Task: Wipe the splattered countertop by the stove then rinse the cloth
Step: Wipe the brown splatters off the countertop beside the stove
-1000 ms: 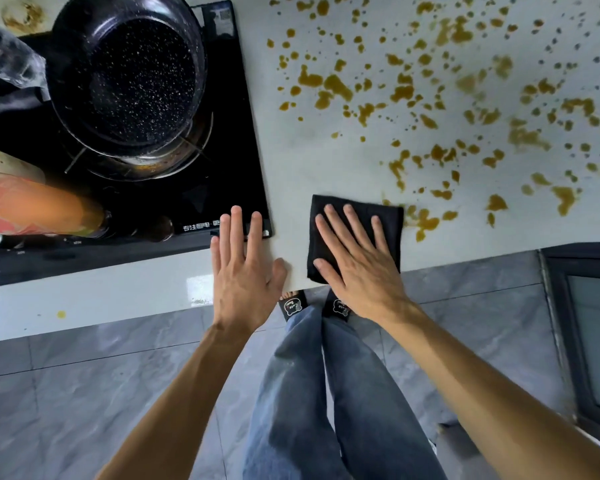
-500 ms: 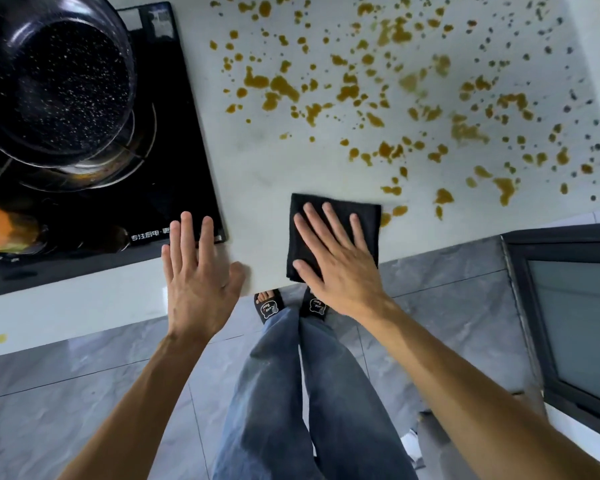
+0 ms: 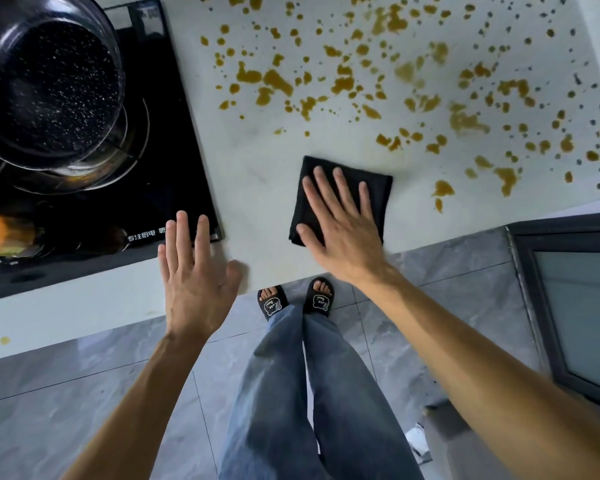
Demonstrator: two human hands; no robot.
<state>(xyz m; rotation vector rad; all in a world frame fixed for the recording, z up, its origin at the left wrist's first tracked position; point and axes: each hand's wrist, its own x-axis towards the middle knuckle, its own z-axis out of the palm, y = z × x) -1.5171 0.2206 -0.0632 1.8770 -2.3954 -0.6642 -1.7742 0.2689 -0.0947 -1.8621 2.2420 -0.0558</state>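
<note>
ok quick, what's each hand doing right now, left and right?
Left hand: open, fingers straight, flat at the countertop edge, holding nothing.
Right hand: open, palm pressing flat on the black cloth.

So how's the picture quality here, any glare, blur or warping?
Head view: sharp and evenly lit; bright glare streaks on the pot's rim; wide-angle warping bends the countertop edge; the orange object at left is blurred; soft shadow beside the left hand.

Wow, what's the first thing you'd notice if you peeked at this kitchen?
The brown splatters scattered all over the white countertop, to the right of the black stove. Next, the right hand pressed flat on a folded black cloth near the counter's front edge, just short of the mess. A big speckled black pan sits on the stove at the left.
</note>
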